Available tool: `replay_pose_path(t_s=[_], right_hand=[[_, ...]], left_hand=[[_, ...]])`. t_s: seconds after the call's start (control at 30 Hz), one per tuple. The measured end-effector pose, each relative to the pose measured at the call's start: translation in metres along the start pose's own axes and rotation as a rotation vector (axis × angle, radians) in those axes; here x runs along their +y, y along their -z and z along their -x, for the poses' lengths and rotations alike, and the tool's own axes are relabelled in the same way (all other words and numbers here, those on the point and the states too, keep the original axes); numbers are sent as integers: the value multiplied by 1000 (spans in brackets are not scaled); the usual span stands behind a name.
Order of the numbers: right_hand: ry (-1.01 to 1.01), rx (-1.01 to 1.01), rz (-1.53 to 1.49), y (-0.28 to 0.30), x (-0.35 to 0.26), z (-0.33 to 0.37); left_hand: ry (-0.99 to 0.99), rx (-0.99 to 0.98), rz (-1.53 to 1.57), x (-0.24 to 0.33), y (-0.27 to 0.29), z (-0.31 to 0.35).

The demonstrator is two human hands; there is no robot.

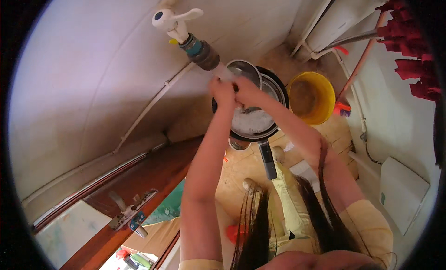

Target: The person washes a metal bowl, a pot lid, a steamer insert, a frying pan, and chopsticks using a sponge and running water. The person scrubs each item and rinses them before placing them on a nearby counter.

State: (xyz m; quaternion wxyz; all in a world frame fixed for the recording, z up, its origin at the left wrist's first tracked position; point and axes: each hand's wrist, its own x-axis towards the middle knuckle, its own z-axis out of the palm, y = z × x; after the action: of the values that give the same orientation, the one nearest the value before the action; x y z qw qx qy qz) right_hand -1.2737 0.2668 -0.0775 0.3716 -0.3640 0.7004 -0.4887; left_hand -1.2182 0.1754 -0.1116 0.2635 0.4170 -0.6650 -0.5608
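My left hand (pixel 223 92) and my right hand (pixel 248 91) are close together under the running water of a white lever tap (pixel 175 23). Both look closed, with fingers bent inward. A small dark bit shows between them, too hidden to name. Right behind my hands rises the rim of a round, shiny metal piece (pixel 245 65), perhaps a lid or bowl; whether I grip it cannot be told. Below sits a pan with a black handle (pixel 266 159), holding foamy white water (pixel 252 122). My forearms cover part of its rim.
To the right of the pan stands a yellow bucket (pixel 311 98), beside an orange brush head (pixel 343 108). Pipes run along the walls. At lower left is a brown wooden door edge (pixel 134 200) with a metal latch. Red cloth (pixel 411 47) hangs at upper right.
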Motion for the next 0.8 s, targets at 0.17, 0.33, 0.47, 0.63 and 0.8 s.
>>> replay_pose_path(t_s=[0.17, 0.33, 0.47, 0.63, 0.8], right_hand=[[215, 512, 460, -11, 11, -20], [241, 578, 822, -21, 41, -1], [213, 346, 374, -45, 35, 21], [251, 375, -224, -63, 19, 39], [494, 563, 822, -22, 27, 59]], left_hand=[[139, 76, -32, 13, 5, 20], [-58, 83, -416, 55, 7, 46], [-135, 105, -83, 31, 16, 38], [14, 110, 304, 11, 17, 19], [-139, -39, 22, 39, 17, 27]])
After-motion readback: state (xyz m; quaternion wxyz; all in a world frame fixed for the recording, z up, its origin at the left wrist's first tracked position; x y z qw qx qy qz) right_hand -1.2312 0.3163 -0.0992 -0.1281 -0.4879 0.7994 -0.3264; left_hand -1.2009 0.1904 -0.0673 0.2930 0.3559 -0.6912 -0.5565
